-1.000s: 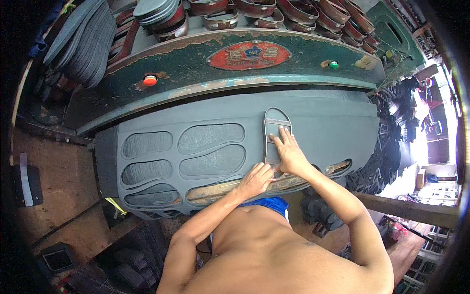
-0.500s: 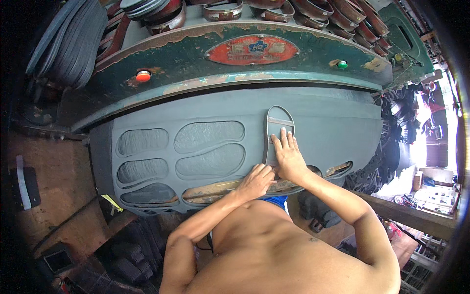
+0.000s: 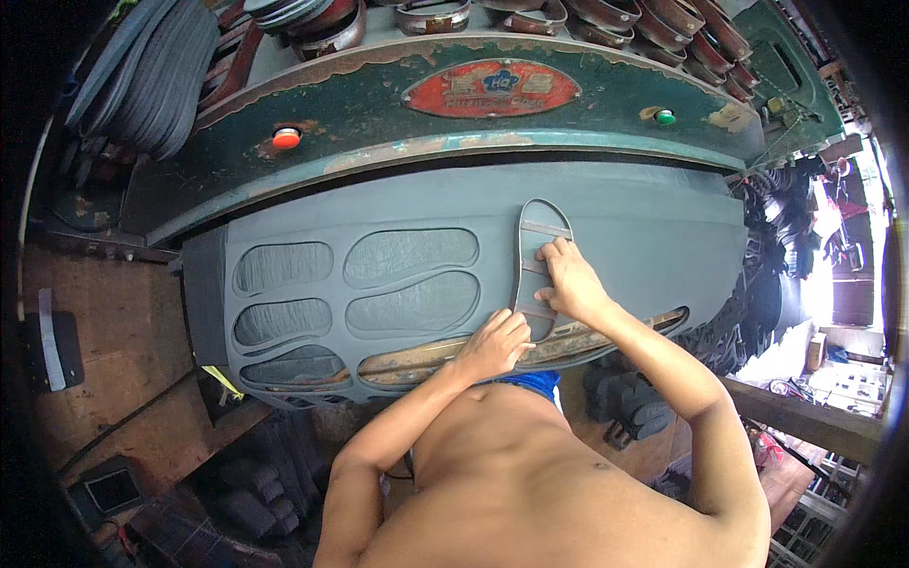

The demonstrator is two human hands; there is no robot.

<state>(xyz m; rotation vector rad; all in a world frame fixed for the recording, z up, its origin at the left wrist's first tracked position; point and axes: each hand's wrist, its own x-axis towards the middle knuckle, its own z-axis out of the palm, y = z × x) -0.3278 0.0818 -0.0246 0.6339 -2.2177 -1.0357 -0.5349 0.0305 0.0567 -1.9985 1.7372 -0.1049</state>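
A sole-shaped metal cutting die with crossbars stands on a thick grey foam sheet. My right hand has its fingers bent over the die's right side, gripping it around the crossbars. My left hand is closed at the die's near left edge, its fingertips against the heel end; what lies under them is partly hidden. Left of the die, the sheet has several sole-shaped cutouts. Those at the near edge open onto a worn brown surface below.
Behind the sheet runs a green machine beam with a red button and a green button. More cutting dies crowd its top. Cut grey soles are stacked at far left; dark scraps pile up at right.
My right hand has gone from lying flat with fingers stretched over the die to gripping its side with bent fingers. My left hand stays by the heel end. The view has shifted slightly.
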